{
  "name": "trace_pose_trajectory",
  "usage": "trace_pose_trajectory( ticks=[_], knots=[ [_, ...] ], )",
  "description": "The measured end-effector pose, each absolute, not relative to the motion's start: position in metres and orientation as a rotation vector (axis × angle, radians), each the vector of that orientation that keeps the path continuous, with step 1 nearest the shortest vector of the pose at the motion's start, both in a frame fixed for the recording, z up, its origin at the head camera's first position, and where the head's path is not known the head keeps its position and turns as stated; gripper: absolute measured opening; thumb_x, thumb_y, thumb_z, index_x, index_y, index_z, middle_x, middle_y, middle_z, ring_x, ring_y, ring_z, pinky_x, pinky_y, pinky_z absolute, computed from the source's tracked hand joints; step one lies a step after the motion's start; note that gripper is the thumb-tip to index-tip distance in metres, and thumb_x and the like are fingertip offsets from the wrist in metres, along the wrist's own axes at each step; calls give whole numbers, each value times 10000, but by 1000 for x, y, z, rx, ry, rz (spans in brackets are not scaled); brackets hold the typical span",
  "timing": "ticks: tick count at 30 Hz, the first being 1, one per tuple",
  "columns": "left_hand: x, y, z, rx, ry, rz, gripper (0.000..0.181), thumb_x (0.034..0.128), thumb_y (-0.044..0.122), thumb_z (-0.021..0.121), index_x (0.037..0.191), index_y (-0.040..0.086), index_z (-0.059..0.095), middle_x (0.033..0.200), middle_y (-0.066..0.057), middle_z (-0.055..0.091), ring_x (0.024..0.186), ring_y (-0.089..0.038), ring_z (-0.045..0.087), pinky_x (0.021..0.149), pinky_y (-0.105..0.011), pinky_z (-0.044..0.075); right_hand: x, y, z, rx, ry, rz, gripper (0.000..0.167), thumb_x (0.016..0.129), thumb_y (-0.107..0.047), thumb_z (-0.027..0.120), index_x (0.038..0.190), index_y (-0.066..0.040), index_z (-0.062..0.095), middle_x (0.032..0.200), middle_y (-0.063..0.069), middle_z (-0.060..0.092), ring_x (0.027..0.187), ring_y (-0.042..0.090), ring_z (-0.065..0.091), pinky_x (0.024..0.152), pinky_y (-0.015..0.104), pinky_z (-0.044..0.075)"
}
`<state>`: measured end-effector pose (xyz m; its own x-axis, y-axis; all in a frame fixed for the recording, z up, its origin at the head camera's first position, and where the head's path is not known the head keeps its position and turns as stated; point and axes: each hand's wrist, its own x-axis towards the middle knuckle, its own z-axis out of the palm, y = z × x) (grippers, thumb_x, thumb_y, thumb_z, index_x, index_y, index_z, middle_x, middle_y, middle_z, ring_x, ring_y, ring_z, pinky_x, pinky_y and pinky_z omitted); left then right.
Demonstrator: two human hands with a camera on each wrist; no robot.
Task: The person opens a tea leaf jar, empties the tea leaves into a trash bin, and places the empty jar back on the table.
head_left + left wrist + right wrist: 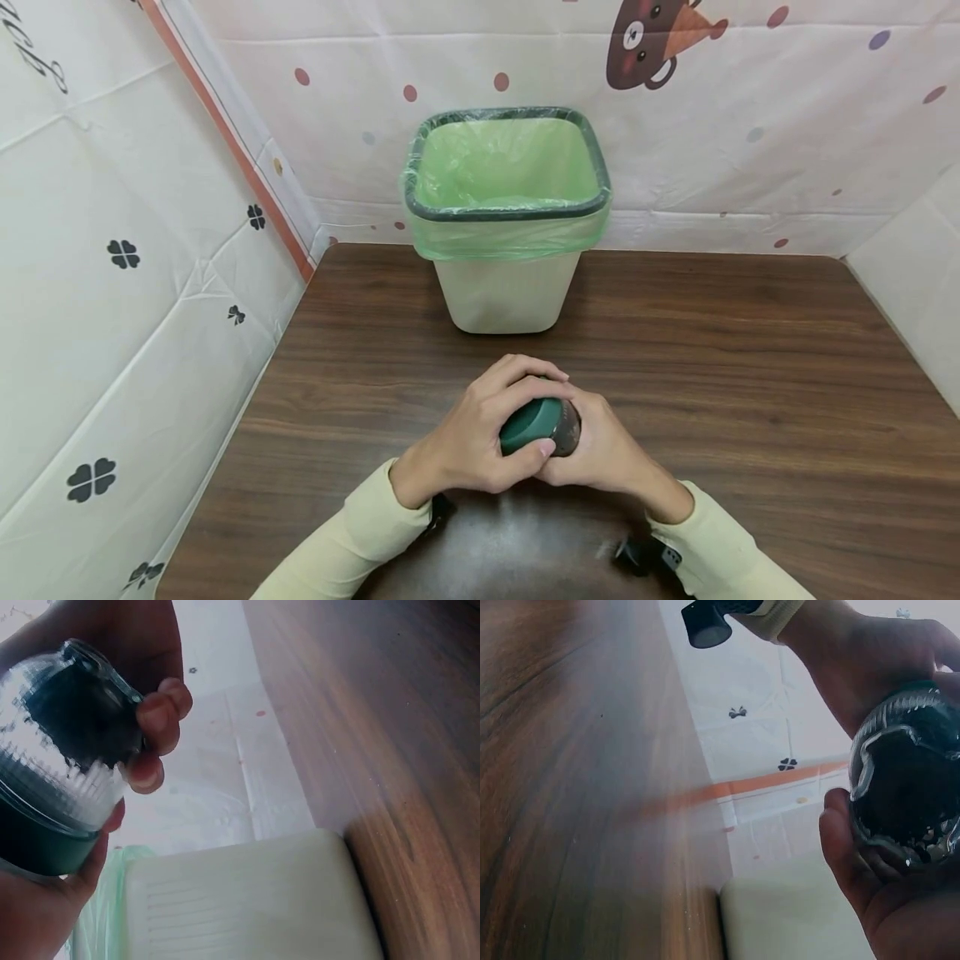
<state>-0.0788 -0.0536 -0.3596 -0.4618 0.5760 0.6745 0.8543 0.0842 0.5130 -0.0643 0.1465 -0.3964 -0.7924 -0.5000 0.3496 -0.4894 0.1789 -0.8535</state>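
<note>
Both hands hold a clear jar point(567, 429) with dark contents and a green lid point(528, 425), above the near middle of the table. My left hand point(472, 433) curls its fingers and thumb around the lid. From the other side my right hand point(603, 450) grips the clear body. The left wrist view shows the jar point(90, 727) tilted, with its green lid point(49, 840) toward the lower left. In the right wrist view the jar's base point(904, 795) faces the camera, and some pale bits lie among the dark contents.
A pale bin point(506, 292) with a dark rim and a green plastic liner point(510, 242) stands at the back of the brown wooden table point(712, 350). Patterned white sheets point(712, 150) hang behind and beside the table.
</note>
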Motion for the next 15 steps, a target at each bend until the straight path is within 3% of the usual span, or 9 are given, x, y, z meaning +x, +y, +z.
trace_pose_trajectory(
  ticks=[9, 15],
  knots=[
    [-81, -54, -357, -1511, -1960, -1326, 421, 918, 346, 555, 1220, 74, 668, 1262, -108, 600, 1164, -201, 567, 975, -306, 475, -69, 149, -396, -1118, 2141, -1809, 488, 717, -177, 791, 1174, -150, 623, 997, 25, 672, 837, 181, 636, 717, 334, 548],
    [-82, -52, -357, -1501, -1905, -1308, 371, 904, 310, 568, 1163, 69, 676, 1202, -117, 622, 1116, -202, 592, 942, -287, 494, -72, 149, -400, -1212, 2029, -1849, 442, 732, -172, 752, 1150, -116, 620, 967, 31, 663, 816, 168, 629, 707, 332, 549]
  ],
)
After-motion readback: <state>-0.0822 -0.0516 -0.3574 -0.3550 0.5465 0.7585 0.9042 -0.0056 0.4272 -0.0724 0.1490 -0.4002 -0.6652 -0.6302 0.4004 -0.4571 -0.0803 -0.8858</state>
